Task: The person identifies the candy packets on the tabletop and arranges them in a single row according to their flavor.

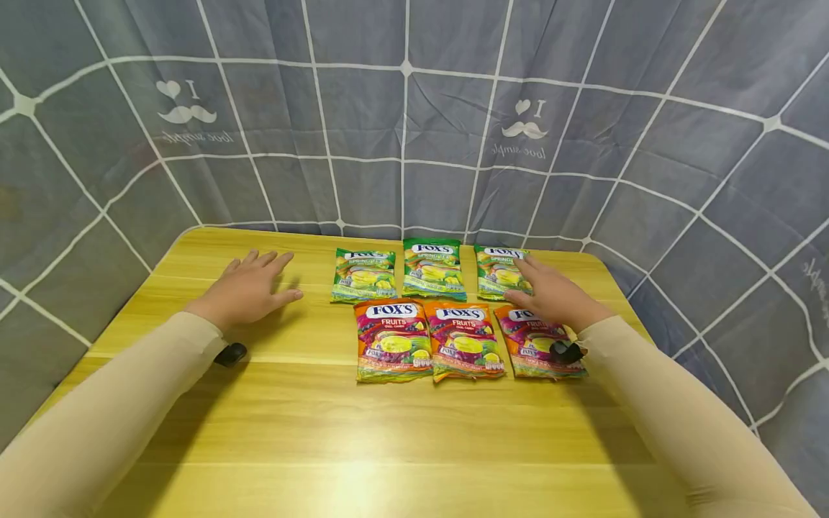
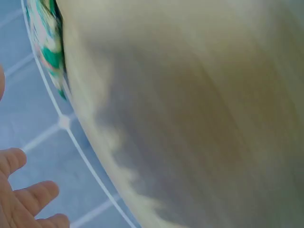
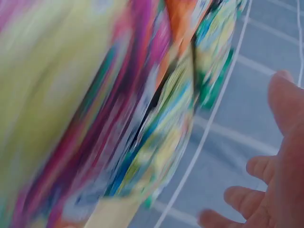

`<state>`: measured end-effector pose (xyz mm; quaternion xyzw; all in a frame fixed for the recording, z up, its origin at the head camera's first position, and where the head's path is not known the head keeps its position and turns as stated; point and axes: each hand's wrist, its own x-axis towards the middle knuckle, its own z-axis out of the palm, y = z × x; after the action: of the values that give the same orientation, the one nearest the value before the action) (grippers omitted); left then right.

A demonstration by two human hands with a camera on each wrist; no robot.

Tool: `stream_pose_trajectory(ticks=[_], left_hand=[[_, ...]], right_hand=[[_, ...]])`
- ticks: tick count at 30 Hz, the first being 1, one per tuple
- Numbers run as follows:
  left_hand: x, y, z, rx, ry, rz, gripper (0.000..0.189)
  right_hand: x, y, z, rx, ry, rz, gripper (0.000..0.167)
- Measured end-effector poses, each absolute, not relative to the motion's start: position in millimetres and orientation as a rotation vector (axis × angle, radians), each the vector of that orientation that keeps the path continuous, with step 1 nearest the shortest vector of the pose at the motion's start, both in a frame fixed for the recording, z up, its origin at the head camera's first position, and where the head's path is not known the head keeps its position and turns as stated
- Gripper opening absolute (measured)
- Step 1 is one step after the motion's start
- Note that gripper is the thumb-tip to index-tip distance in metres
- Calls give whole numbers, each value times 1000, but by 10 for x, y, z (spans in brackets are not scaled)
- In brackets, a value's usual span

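Note:
Three green candy bags stand in the back row on the table: a left one, a middle one and a right one. In front lie three red-orange fruit candy bags, left, middle and right. My left hand is held over the table left of the bags, its fingers spread and holding nothing. My right hand, fingers extended, is over the right-hand bags and partly hides them; the right wrist view shows its fingers apart from the blurred bags.
The wooden table has rounded back corners. A grey curtain with white grid lines hangs behind it and along both sides. A dark wrist device sits under the left wrist, another at the right.

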<state>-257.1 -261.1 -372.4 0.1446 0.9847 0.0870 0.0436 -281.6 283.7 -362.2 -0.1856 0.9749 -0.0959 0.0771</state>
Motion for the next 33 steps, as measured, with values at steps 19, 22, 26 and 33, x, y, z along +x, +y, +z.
stream_pose_trajectory(ticks=[19, 22, 26, 33], left_hand=[[-2175, -1590, -3879, 697, 2802, 331, 96], [-2138, -1495, -3915, 731, 2771, 305, 98], [-2113, -1433, -3937, 755, 2751, 240, 99], [-2113, -1406, -3937, 750, 2746, 218, 99]], right_hand=[[-2473, 1456, -3863, -974, 2676, -371, 86], [-2450, 1418, -3910, -977, 2672, -279, 86], [-2433, 1403, -3928, -978, 2677, -183, 86], [-2408, 1358, -3906, -950, 2649, -88, 92]])
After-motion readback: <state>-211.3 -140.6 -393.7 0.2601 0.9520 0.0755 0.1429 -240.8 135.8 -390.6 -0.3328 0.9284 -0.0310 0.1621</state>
